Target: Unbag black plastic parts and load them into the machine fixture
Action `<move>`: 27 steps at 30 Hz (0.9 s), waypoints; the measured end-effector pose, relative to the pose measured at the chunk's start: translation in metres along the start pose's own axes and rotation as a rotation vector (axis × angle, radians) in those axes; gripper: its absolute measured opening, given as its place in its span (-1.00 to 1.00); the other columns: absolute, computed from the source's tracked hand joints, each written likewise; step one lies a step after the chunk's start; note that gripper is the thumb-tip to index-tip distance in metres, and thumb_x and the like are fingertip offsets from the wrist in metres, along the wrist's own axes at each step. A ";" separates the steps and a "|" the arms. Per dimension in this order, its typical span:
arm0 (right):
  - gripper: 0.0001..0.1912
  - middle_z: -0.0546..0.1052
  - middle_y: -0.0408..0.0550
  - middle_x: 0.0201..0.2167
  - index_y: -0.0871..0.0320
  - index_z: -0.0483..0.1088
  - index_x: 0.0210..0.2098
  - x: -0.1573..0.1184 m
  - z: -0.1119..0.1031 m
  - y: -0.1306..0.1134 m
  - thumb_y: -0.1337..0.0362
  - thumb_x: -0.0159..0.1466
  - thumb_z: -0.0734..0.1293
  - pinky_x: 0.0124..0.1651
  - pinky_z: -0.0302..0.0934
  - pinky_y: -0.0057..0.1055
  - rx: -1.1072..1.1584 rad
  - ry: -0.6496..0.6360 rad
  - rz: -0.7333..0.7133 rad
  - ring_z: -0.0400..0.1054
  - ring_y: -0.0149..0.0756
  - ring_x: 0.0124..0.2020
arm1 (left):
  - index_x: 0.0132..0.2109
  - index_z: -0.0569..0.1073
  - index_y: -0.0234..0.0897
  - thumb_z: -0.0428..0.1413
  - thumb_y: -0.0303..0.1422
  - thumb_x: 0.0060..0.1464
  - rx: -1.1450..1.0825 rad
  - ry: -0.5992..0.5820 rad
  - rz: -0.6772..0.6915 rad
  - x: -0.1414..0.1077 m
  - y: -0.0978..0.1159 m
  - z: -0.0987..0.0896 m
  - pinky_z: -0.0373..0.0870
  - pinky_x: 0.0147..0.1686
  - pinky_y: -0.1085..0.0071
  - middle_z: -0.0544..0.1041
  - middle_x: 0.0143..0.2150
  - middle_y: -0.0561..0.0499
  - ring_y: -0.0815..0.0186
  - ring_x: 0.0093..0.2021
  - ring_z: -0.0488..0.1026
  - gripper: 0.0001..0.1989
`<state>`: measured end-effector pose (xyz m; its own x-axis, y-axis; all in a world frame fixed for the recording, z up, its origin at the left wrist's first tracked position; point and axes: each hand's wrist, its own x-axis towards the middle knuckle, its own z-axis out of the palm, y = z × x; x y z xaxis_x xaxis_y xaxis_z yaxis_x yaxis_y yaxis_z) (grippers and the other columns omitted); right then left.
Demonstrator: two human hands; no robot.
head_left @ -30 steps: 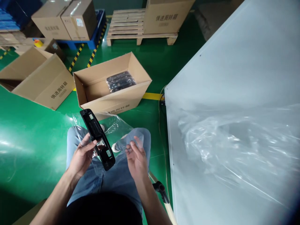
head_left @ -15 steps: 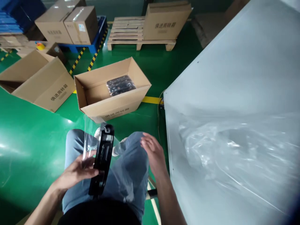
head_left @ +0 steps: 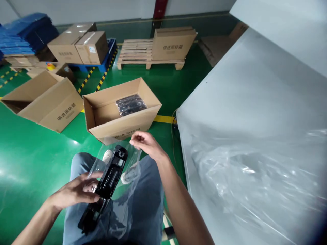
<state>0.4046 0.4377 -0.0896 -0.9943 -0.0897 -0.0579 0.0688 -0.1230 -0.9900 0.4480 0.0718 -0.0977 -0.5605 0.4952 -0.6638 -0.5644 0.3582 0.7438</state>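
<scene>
A long black plastic part [head_left: 110, 178] lies slanted above my lap, in or against a clear plastic bag [head_left: 122, 211]. My left hand [head_left: 85, 190] grips the part at its left side, thumb on its near face and fingers behind it, partly seen through the film. At the upper right edge of the bag, my right hand [head_left: 143, 143] pinches the clear film between thumb and fingers. Beyond my knees stands an open cardboard box [head_left: 122, 120], holding several black parts [head_left: 130, 104] wrapped in clear film.
Another open cardboard box [head_left: 48, 105] stands at the left. To the right, a pale surface [head_left: 204, 112] carries crumpled clear plastic [head_left: 242, 173]. Farther back are a wooden pallet [head_left: 135, 51] with a carton, closed cartons on a blue pallet [head_left: 102, 64], and stacked blue sheets [head_left: 30, 34].
My right hand has moved left and up from beside my knee and taken hold of the film. The black part has tilted further, and the bag is spread wider. The view has tipped upward.
</scene>
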 end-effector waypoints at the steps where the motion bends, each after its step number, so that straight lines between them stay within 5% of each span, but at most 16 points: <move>1: -0.50 0.44 -0.27 -0.51 0.11 0.48 -0.34 0.004 -0.004 -0.003 -0.17 0.12 0.60 -0.34 0.20 -0.44 0.031 0.111 -0.019 0.28 -0.44 -0.49 | 0.23 0.61 0.03 0.57 -0.11 -0.20 0.001 0.012 0.005 0.007 0.005 -0.003 0.51 0.08 0.16 0.63 0.05 -0.07 0.01 0.09 0.53 -0.22; 7: -0.45 0.51 -0.16 -0.44 0.10 0.52 -0.27 -0.001 -0.031 0.002 -0.29 0.18 0.50 -0.17 0.35 -0.34 -0.025 0.688 -0.039 0.41 -0.31 -0.35 | 0.23 0.59 -0.12 0.55 -0.16 -0.14 -0.084 0.035 0.114 0.052 0.081 -0.018 0.54 -0.24 0.32 0.68 -0.11 -0.13 0.09 -0.16 0.62 -0.25; 13: -0.42 0.68 0.10 -0.36 0.11 0.57 -0.28 -0.052 -0.044 0.099 -0.31 0.30 0.33 -0.23 0.46 -0.16 -0.525 0.750 0.167 0.61 0.00 -0.29 | 0.05 0.66 -0.24 0.58 -0.32 -0.24 -0.218 0.118 0.320 0.130 0.179 -0.041 0.34 -0.54 0.55 0.66 -0.27 -0.10 0.29 -0.41 0.54 -0.37; 17: -0.46 0.70 0.10 -0.35 0.05 0.63 -0.25 -0.071 -0.044 0.156 -0.20 0.43 0.22 -0.20 0.45 -0.07 -1.002 0.703 0.096 0.62 0.04 -0.30 | -0.02 0.63 -0.29 0.52 -0.38 -0.17 -0.311 0.084 0.373 0.197 0.221 -0.063 0.33 -0.58 0.61 0.68 -0.17 -0.15 0.40 -0.46 0.49 -0.49; 21: -0.52 0.72 0.05 -0.38 0.05 0.65 -0.19 -0.069 -0.049 0.170 -0.12 0.48 0.24 -0.26 0.41 -0.17 -1.182 0.639 0.071 0.63 -0.05 -0.39 | -0.15 0.54 -0.29 0.50 -0.37 -0.22 -0.359 0.150 0.354 0.267 0.233 -0.087 0.43 -0.55 0.55 0.67 -0.20 -0.12 0.36 -0.46 0.53 -0.55; 27: -0.58 0.73 0.02 -0.35 0.03 0.66 -0.18 -0.065 -0.059 0.169 -0.08 0.49 0.27 -0.29 0.39 -0.23 -1.231 0.541 0.058 0.63 -0.08 -0.40 | -0.15 0.49 -0.29 0.50 -0.39 -0.25 -0.340 0.246 0.230 0.361 0.197 -0.118 0.50 -0.49 0.44 0.63 -0.31 -0.04 0.30 -0.47 0.53 -0.51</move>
<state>0.4759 0.4813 -0.2606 -0.9191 0.3697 0.1364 0.2784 0.8543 -0.4390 0.0634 0.2279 -0.1998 -0.7977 0.3143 -0.5147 -0.5522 -0.0378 0.8328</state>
